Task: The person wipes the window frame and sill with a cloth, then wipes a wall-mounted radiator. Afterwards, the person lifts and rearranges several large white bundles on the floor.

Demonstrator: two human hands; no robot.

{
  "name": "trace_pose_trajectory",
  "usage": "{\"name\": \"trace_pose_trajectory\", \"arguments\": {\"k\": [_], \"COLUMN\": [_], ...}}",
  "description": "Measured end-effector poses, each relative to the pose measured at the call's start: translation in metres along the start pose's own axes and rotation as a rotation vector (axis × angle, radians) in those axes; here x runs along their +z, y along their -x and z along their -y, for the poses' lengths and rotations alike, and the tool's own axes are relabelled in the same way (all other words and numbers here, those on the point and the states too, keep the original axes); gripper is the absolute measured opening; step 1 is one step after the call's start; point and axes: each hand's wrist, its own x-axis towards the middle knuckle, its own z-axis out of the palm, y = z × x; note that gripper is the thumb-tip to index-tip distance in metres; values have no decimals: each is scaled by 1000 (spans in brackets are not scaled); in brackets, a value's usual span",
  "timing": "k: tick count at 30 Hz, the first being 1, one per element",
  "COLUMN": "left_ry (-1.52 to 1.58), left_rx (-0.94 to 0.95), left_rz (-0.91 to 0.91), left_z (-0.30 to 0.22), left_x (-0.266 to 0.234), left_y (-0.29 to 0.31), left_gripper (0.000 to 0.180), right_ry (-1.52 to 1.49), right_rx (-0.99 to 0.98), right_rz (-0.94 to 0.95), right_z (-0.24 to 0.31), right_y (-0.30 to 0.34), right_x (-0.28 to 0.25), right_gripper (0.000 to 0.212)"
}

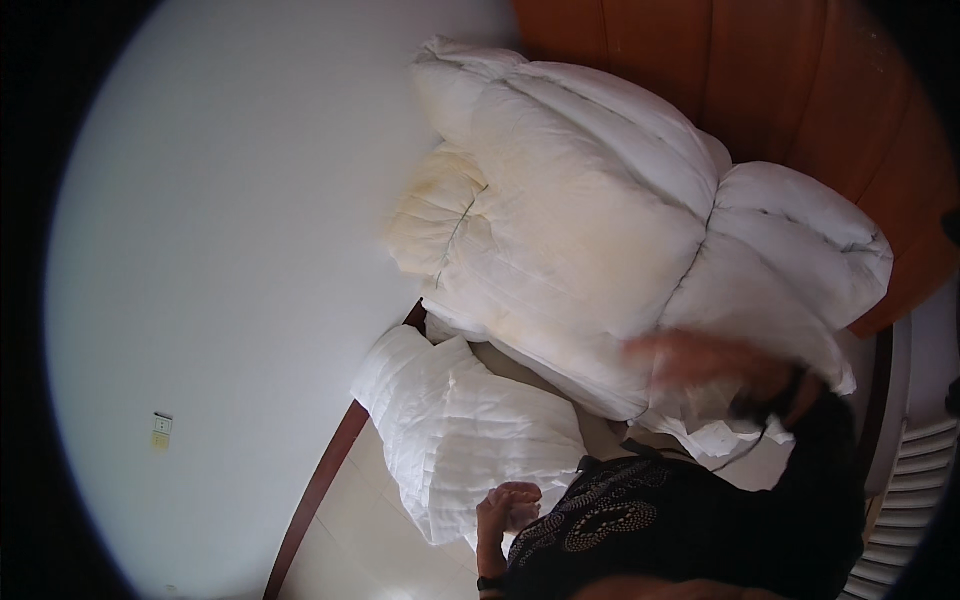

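Note:
A big rolled white quilt (590, 210), yellowed in patches, fills the middle of the view. Thin dark cords cinch it at its left end and right of its middle. My right hand (710, 362) is over its near side, smeared by motion, so its fingers and any grip do not show clearly. Below that wrist a thin dark cord (745, 452) hangs down. My left hand (512, 507) is low in front of my body, fingers curled in; what they hold, if anything, is hidden. Beside it lies a second white quilt (470, 425), crumpled.
A reddish-brown wooden panel (760, 80) rises behind the big quilt. At left stands a pale wall (230, 240) with a socket (162, 424) and a dark red skirting board (320, 500). Pale floor tiles (370, 545) show below; a ribbed white radiator (915, 500) is at right.

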Motion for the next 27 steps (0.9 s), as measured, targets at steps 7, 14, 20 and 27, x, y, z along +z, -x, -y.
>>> {"name": "trace_pose_trajectory", "arguments": {"k": [7,14,20,27], "left_ry": [47,67,-4,196], "left_rx": [94,-95,-127,-75], "left_rz": [61,-133,-225,-115], "left_z": [-8,18,10,49], "left_x": [7,33,51,5], "left_y": [-6,17,7,13], "left_gripper": [31,34,28,28], "right_ry": [399,166,146,424], "right_rx": [518,731,577,505], "right_rz": [-1362,-1263,-1268,-1217], "right_z": [-38,-127,-120,-82], "right_y": [27,-2,-24,-105], "right_x": [-287,-319,-306,-133], "right_gripper": [89,100,78,43]}}
